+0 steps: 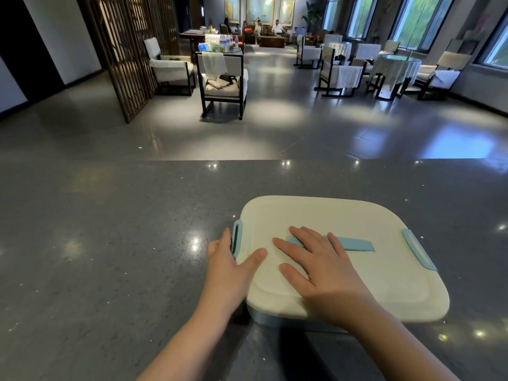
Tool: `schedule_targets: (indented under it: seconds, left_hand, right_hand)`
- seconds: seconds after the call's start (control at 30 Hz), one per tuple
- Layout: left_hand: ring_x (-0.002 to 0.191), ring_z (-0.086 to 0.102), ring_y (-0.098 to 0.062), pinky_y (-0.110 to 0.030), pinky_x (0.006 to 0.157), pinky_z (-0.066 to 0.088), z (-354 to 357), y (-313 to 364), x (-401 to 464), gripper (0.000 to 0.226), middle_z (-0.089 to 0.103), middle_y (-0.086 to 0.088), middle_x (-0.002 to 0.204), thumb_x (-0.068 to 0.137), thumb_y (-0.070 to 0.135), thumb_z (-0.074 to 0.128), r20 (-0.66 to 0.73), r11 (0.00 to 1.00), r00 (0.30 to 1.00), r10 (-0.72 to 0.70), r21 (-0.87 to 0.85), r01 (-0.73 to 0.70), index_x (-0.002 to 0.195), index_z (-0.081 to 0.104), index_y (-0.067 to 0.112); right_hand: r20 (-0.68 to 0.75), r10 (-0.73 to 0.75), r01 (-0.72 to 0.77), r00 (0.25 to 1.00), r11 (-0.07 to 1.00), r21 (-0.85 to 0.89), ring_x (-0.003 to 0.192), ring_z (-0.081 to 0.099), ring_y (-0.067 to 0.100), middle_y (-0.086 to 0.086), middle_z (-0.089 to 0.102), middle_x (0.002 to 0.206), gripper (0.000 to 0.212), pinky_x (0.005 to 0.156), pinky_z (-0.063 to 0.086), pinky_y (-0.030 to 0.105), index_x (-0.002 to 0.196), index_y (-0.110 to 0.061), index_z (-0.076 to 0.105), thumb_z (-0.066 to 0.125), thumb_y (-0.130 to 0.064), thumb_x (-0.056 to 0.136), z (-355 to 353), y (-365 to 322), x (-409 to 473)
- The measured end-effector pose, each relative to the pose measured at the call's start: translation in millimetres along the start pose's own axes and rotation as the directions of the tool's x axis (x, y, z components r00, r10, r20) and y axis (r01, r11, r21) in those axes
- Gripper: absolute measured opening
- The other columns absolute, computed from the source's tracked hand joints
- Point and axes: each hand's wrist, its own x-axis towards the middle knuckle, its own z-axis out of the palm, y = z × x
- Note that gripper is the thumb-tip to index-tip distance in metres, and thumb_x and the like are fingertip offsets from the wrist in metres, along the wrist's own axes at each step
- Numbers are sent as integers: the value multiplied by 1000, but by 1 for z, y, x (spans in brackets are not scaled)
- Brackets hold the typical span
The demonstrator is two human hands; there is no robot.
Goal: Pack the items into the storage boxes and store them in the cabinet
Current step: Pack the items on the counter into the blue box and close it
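A storage box [384, 270] with a cream lid and pale blue body stands on the grey speckled counter [110, 243], right of centre. The lid is on and hides the contents. A blue handle [354, 244] lies flat across the lid's middle. A blue latch [419, 248] sits on the right side and another blue latch [237, 236] on the left side. My right hand [321, 268] lies flat on the lid with fingers spread, covering the handle's left end. My left hand [231, 259] is at the box's left edge, fingers on the left latch, thumb on the lid.
The counter's far edge [247, 160] runs across the view, with a polished grey floor beyond. Farther off stand dark-framed chairs with white cushions [222, 83], a wooden lattice screen [129, 50], round tables [395, 64] and seated people [268, 30] at the back.
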Motion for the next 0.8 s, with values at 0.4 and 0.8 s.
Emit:
schedule_targets:
  seconds: [0.4,0.8]
  left_hand:
    - [96,62,-8,-33,83,52,0,2,3,38,64,12,106,79,27,71,4,996,998,56,66,-56,111,56,41]
    - [95,47,-3,-21,79,34,-2,5,11,50,38,8,114,81,35,65,94,951,993,67,294,-92,124,41,29]
  right_hand:
    - [4,3,-3,1000,1000,-24,143,-4,2,-19,5,158,47,115,-13,35,143,-53,18,22,-53,96,2,0,1]
    - [-151,128,-120,980,991,63,141,15,4,-15,25,153,42,116,-4,32,140,-47,35,32,-48,97,-14,38,-11]
